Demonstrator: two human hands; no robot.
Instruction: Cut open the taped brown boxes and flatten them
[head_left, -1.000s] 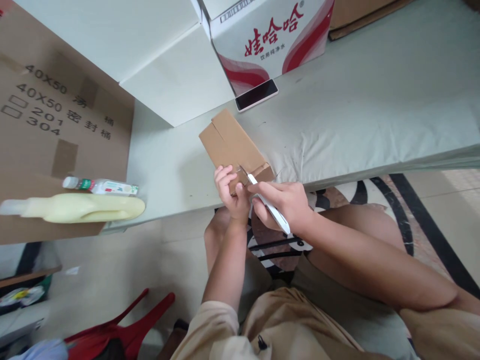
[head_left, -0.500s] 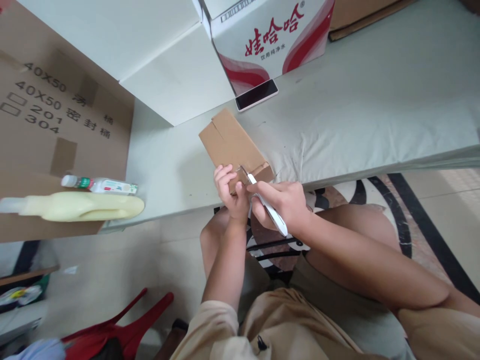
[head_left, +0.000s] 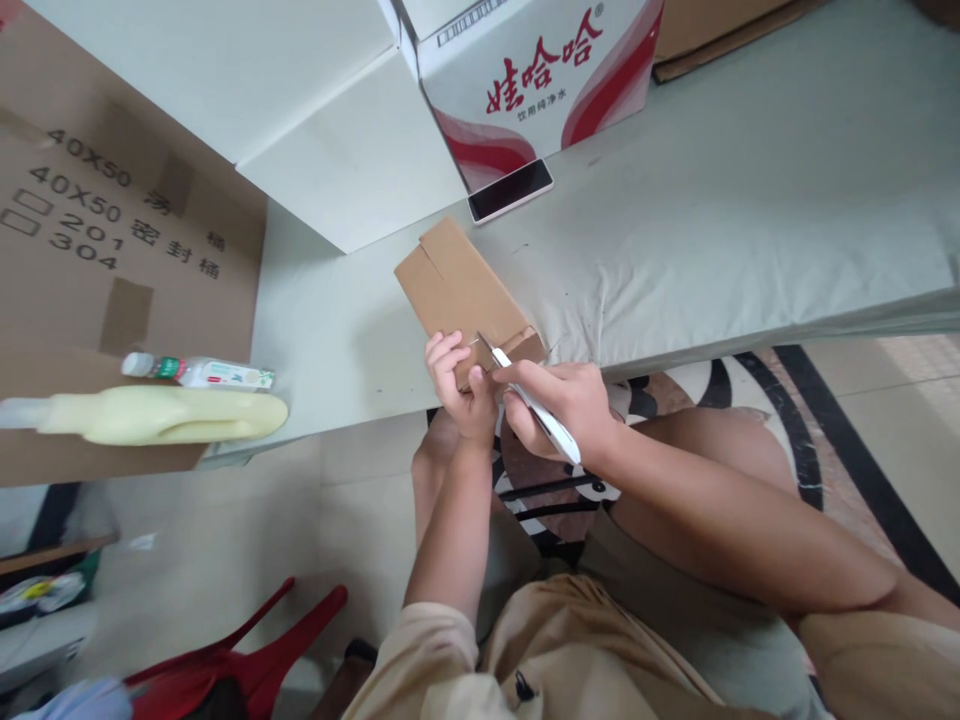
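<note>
Currently my right hand (head_left: 574, 405) pinches the white cutter (head_left: 553, 431), tip at the brown carton (head_left: 459, 290) by the cloth-covered table's (head_left: 720, 220) near edge. Left hand (head_left: 466, 395) grips its near end, fingers curled. Likely light, stiff, dentable; I'd hold the long sides, off the blade.

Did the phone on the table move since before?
No, the phone didn't move. It still lies by the bottom edge of the red and white box.
</note>
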